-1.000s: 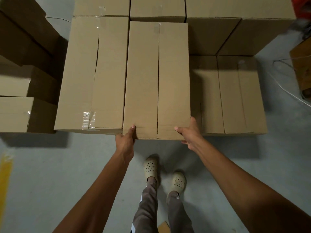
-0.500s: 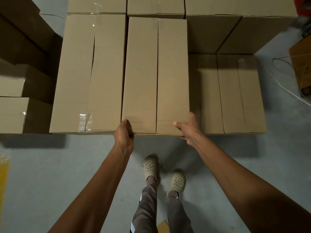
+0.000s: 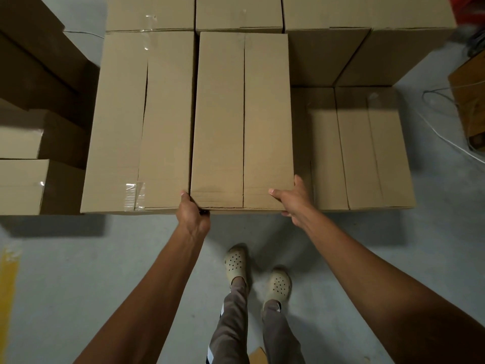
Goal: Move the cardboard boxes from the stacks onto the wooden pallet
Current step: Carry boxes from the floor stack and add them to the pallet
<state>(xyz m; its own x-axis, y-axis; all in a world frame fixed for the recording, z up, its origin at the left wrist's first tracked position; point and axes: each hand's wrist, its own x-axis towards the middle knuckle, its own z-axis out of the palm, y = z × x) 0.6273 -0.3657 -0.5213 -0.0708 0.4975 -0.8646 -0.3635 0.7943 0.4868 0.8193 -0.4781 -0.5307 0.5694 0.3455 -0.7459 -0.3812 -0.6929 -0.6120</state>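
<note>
A long cardboard box (image 3: 242, 119) lies flat in the middle of a block of boxes, level with a taped box (image 3: 139, 122) on its left. My left hand (image 3: 193, 215) grips its near left corner, fingers curled under the edge. My right hand (image 3: 294, 199) holds the near right corner, thumb on top and fingers down the side. A lower box (image 3: 364, 148) sits to the right. The wooden pallet is hidden under the boxes.
Taller boxes (image 3: 367, 40) stand behind at the right and more box stacks (image 3: 31, 143) at the left. A white cable (image 3: 443, 137) and a brown crate (image 3: 472, 101) lie at the far right. Grey floor (image 3: 78, 271) and my feet are below.
The middle box has slid away from me until its near edge lines up with the taped box. Both hands followed it forward, staying on its near corners.
</note>
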